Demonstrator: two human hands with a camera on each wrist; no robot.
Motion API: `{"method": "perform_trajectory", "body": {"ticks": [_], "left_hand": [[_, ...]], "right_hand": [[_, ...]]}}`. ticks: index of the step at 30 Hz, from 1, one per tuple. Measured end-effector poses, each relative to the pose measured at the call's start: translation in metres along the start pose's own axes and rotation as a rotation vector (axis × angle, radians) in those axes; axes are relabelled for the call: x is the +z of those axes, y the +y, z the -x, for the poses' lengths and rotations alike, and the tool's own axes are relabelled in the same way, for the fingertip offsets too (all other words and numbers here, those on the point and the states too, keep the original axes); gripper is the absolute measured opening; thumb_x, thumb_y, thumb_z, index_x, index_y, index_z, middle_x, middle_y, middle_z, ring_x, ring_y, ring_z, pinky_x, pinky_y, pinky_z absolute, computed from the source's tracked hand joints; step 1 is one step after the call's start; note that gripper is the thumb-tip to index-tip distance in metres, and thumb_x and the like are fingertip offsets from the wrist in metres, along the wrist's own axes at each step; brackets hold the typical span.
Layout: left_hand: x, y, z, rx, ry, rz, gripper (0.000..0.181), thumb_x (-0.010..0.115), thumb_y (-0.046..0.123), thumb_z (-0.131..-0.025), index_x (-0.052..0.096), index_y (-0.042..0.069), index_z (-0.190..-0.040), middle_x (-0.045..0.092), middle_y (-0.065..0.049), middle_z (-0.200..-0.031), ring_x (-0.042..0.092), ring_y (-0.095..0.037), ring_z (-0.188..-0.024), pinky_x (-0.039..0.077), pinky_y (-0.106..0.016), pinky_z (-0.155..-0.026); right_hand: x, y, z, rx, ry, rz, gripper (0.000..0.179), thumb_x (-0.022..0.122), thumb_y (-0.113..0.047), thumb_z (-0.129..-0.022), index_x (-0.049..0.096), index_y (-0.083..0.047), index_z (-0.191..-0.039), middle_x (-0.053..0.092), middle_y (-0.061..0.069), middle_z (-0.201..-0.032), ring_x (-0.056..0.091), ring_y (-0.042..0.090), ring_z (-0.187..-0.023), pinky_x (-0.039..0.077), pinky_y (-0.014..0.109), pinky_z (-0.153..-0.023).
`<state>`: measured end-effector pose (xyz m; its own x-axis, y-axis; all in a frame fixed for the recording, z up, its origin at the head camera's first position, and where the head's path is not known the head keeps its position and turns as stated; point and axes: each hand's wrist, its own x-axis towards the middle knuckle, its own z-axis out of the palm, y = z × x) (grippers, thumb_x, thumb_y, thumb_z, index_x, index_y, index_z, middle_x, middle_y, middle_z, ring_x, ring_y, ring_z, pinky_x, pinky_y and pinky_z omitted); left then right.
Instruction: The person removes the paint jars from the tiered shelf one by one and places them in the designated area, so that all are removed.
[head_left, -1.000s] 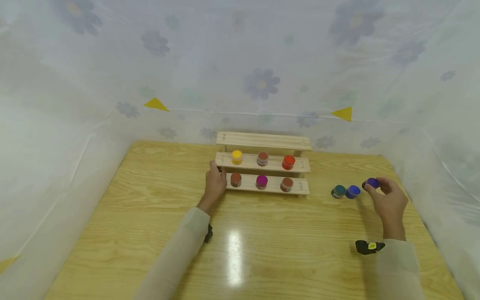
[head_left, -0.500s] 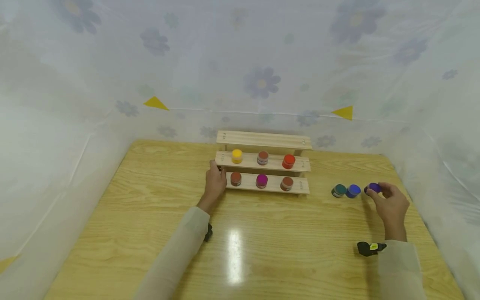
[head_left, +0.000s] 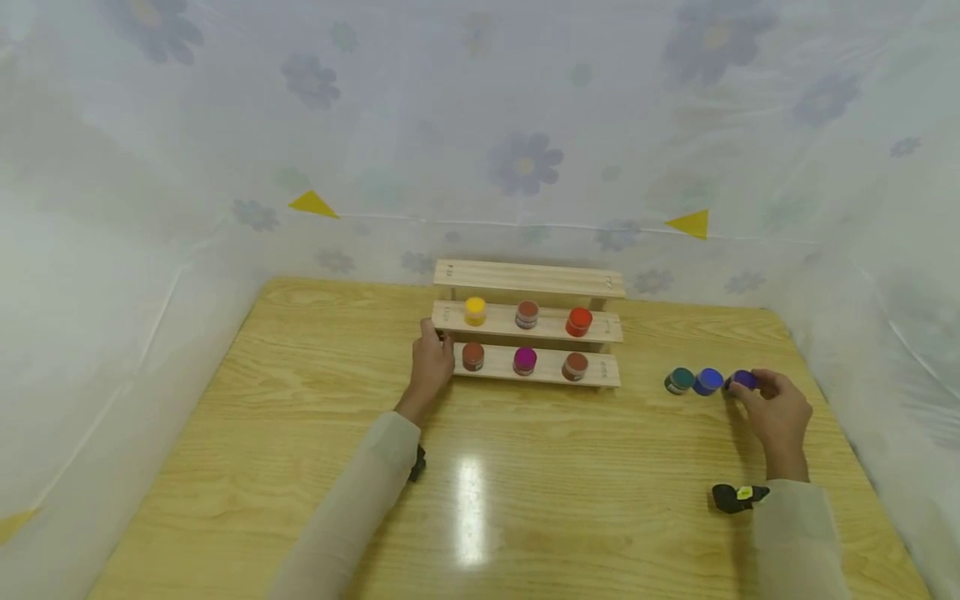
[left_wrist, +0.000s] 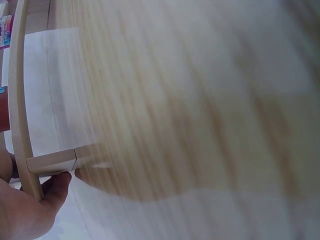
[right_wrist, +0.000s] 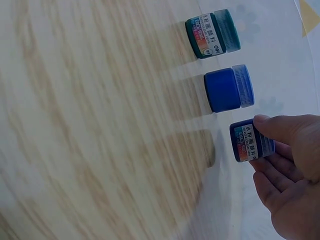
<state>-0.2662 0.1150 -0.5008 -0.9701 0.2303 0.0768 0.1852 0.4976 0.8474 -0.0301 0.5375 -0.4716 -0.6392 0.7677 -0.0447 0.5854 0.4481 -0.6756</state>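
Note:
My right hand [head_left: 780, 412] pinches a dark purple-blue paint jar [head_left: 741, 381] between thumb and fingers. In the right wrist view that labelled jar [right_wrist: 245, 142] is upright relative to its neighbours, and a gap shows between its base and its shadow on the table. Beside it stand a blue paint jar [head_left: 708, 382] and a dark green paint jar [head_left: 680, 381]. My left hand [head_left: 432, 360] grips the left end of a three-tier wooden rack [head_left: 528, 277]. The left wrist view shows the thumb and fingers [left_wrist: 59, 190] around the end of a rack plank [left_wrist: 20, 100].
On the rack's middle step stand yellow [head_left: 475, 312], brown [head_left: 527, 315] and red [head_left: 579, 322] jars. The lowest step bears another brown jar [head_left: 473, 357], a magenta jar [head_left: 525, 361] and a further brown jar [head_left: 575, 367]. A flowered white curtain [head_left: 525, 108] surrounds the wooden table [head_left: 570, 500].
My right hand has lowered the purple-blue jar slightly and brought it closer to the blue jar. The left hand stays on the rack.

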Motion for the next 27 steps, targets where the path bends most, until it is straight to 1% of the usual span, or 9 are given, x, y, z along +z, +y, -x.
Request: {"method": "perform_trajectory", "body": {"ticks": [6, 12, 15, 22, 25, 27], "left_hand": [[0.0003, -0.0007, -0.0011, -0.008, -0.002, 0.005, 0.022, 0.046, 0.012, -0.099, 0.039, 0.003, -0.118, 0.060, -0.027, -0.117, 0.062, -0.034, -0.105, 0.053, -0.044, -0.080], [0.0004, 0.0005, -0.0011, -0.010, -0.006, 0.003, 0.023, 0.046, 0.013, -0.100, 0.038, 0.003, -0.119, 0.060, -0.027, -0.118, 0.063, -0.034, -0.105, 0.053, -0.044, -0.080], [0.0001, 0.0014, -0.0010, -0.003, 0.000, 0.005, 0.024, 0.046, 0.012, -0.099, 0.038, 0.002, -0.120, 0.060, -0.027, -0.118, 0.062, -0.035, -0.107, 0.053, -0.045, -0.083], [0.0004, 0.0009, -0.0006, 0.017, 0.006, -0.008, 0.022, 0.046, 0.010, -0.099, 0.039, 0.001, -0.118, 0.060, -0.029, -0.117, 0.062, -0.037, -0.107, 0.053, -0.045, -0.084], [0.0005, 0.0004, -0.0005, 0.011, 0.002, -0.009, 0.023, 0.046, 0.011, -0.099, 0.039, 0.001, -0.118, 0.060, -0.029, -0.118, 0.062, -0.037, -0.108, 0.053, -0.044, -0.084], [0.0001, 0.0001, -0.0004, -0.003, 0.000, -0.004, 0.023, 0.046, 0.012, -0.099, 0.039, 0.002, -0.119, 0.060, -0.028, -0.118, 0.061, -0.036, -0.108, 0.053, -0.045, -0.084]], "right_hand": [[0.0040, 0.0047, -0.0029, -0.026, 0.000, 0.019, 0.057, 0.057, -0.030, -0.094, 0.043, 0.004, -0.137, 0.047, 0.030, -0.136, 0.043, 0.044, -0.124, 0.037, 0.053, -0.101], [0.0056, 0.0035, -0.0032, -0.021, 0.002, 0.023, 0.055, 0.057, -0.027, -0.094, 0.043, 0.005, -0.137, 0.047, 0.030, -0.136, 0.043, 0.043, -0.125, 0.037, 0.053, -0.102], [0.0046, 0.0016, -0.0021, -0.020, -0.014, 0.016, 0.056, 0.056, -0.027, -0.094, 0.042, 0.005, -0.138, 0.047, 0.029, -0.137, 0.043, 0.043, -0.125, 0.037, 0.053, -0.102], [0.0002, 0.0018, 0.0008, -0.053, -0.055, 0.031, 0.061, 0.056, -0.029, -0.094, 0.036, 0.008, -0.139, 0.043, 0.034, -0.137, 0.041, 0.048, -0.124, 0.037, 0.056, -0.100], [-0.0003, 0.0012, 0.0022, -0.060, -0.067, 0.028, 0.063, 0.055, -0.030, -0.094, 0.035, 0.007, -0.140, 0.042, 0.033, -0.138, 0.040, 0.047, -0.125, 0.037, 0.056, -0.100], [-0.0012, -0.0003, 0.0025, -0.058, -0.072, 0.007, 0.065, 0.056, -0.032, -0.094, 0.034, 0.006, -0.141, 0.041, 0.032, -0.140, 0.039, 0.047, -0.127, 0.036, 0.056, -0.101]]}}
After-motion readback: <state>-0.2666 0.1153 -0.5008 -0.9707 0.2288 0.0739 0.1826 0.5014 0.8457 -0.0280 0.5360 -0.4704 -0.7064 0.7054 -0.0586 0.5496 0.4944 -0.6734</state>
